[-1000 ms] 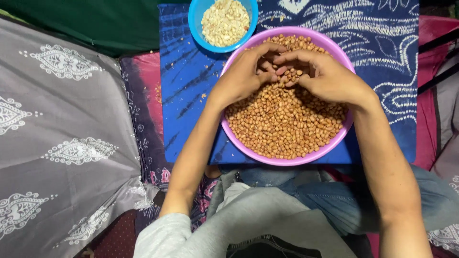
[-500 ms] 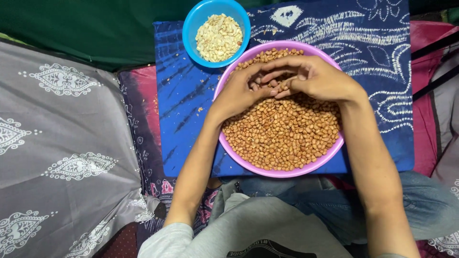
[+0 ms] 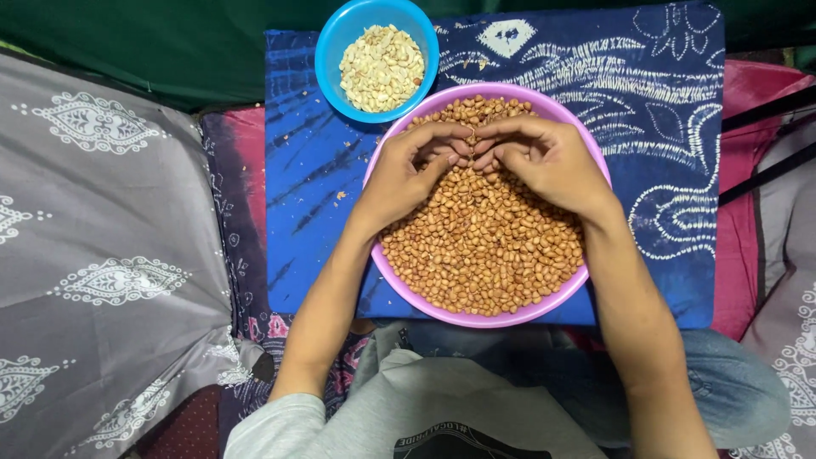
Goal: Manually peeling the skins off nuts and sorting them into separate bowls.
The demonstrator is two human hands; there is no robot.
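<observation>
both hands [image 3: 476, 166] now pinch brown peanuts [image 3: 484, 246] over purple bowl [image 3: 586, 276]; blue bowl [image 3: 327, 42] holds peeled ones.

light: even and soft, coming from above | shadows: lying faint | focus: staying sharp | top edge: falling dim

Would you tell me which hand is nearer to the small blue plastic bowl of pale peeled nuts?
Left. The left hand lies just below the small blue plastic bowl, inside the pink bowl. The right hand sits farther over, beyond the left.
</observation>
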